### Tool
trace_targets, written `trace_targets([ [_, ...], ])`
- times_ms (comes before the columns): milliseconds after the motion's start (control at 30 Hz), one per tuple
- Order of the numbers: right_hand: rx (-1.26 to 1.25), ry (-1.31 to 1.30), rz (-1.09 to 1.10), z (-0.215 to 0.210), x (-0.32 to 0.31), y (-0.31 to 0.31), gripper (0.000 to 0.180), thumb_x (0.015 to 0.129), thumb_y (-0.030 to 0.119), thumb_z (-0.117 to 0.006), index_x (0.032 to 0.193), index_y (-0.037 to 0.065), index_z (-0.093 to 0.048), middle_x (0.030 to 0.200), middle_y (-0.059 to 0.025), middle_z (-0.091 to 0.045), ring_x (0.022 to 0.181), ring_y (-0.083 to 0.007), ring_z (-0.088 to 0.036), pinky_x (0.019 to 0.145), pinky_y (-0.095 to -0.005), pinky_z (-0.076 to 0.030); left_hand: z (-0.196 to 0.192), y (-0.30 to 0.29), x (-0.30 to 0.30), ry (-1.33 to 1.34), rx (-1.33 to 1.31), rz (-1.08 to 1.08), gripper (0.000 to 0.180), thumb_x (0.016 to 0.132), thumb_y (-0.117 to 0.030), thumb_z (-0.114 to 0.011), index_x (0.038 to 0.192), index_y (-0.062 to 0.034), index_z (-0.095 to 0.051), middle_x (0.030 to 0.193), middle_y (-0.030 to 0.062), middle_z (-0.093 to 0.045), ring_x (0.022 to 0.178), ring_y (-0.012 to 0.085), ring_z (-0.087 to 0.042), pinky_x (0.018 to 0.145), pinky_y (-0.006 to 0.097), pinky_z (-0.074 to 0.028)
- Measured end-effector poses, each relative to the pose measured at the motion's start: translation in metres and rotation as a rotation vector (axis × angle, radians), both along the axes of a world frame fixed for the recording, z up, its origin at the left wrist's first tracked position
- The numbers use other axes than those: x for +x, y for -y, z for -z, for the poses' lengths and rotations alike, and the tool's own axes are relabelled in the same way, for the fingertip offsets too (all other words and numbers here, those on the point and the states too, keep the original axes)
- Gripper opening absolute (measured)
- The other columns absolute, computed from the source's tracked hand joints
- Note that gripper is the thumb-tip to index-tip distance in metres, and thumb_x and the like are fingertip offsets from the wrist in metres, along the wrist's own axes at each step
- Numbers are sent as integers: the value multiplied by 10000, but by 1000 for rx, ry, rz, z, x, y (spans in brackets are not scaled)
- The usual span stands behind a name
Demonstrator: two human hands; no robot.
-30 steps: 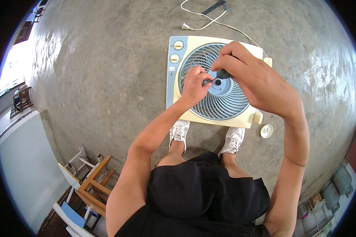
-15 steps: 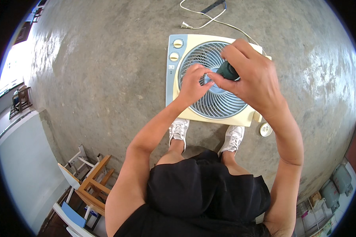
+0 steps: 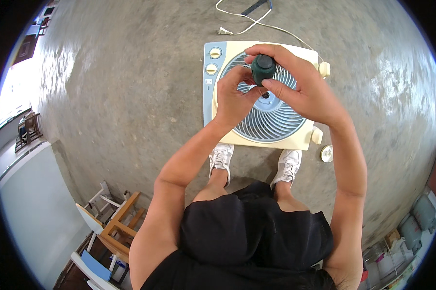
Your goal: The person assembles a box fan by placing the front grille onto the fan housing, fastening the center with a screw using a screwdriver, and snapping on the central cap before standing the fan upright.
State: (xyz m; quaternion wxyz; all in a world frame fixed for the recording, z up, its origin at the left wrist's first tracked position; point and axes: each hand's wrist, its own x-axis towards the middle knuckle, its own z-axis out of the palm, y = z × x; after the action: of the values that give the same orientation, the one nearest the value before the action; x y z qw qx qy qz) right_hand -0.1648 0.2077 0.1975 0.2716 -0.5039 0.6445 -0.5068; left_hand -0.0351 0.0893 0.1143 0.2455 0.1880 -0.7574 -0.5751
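Observation:
A cream and pale blue box fan (image 3: 295,142) lies flat on the floor, its round grille facing up. At the centre of the blue hub (image 3: 272,102) is a small dark hole. Above the grille, my right hand (image 3: 302,89) is closed round the thick dark green handle of a screwdriver (image 3: 263,70), whose rounded end points up at me. My left hand (image 3: 235,94) is closed against the handle's left and lower side, thumb and fingers curled in. The screwdriver's shaft and tip are hidden beneath the handle and fingers.
Past the fan's far edge lies its white power cord (image 3: 247,30) with the plug. A small round cream part (image 3: 327,153) sits on the floor right of the fan. My white shoes (image 3: 289,166) stand at its near edge. Wooden-framed chairs (image 3: 116,232) are at lower left.
The screwdriver has swung from tilted to more upright, its end now facing up, and moved slightly left and away from me. My right hand turned with it, uncovering the hub's centre hole.

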Motion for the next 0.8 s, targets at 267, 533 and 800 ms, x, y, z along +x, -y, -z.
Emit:
trace_targets([
  [267,14,-66,-216,-8,-12,0,525,779,-93,-608,1274,61,-530,1206,-88,-611,1121,-276,-596,977,-365,-471,3,-11,7,-14,-150,-102,321,649,-51,-842,858,-24,-600,754,52,-651,688,169,-633,644,289,-499],
  [533,-11,-105,-138,-2,-16,-6,435,794,-21,-653,1205,67,-540,1092,-126,-635,984,-317,-624,843,-370,-507,34,3,35,174,-188,62,417,675,-85,-833,1036,-53,-628,1001,74,-615,896,213,-615,781,331,-493],
  [800,30,-189,232,9,11,-1,477,700,173,-820,1093,53,-578,918,-89,-586,837,-263,-591,743,-335,-503,63,-8,51,246,-405,60,427,590,-110,-837,975,-57,-659,989,78,-599,949,302,-551,813,408,-455],
])
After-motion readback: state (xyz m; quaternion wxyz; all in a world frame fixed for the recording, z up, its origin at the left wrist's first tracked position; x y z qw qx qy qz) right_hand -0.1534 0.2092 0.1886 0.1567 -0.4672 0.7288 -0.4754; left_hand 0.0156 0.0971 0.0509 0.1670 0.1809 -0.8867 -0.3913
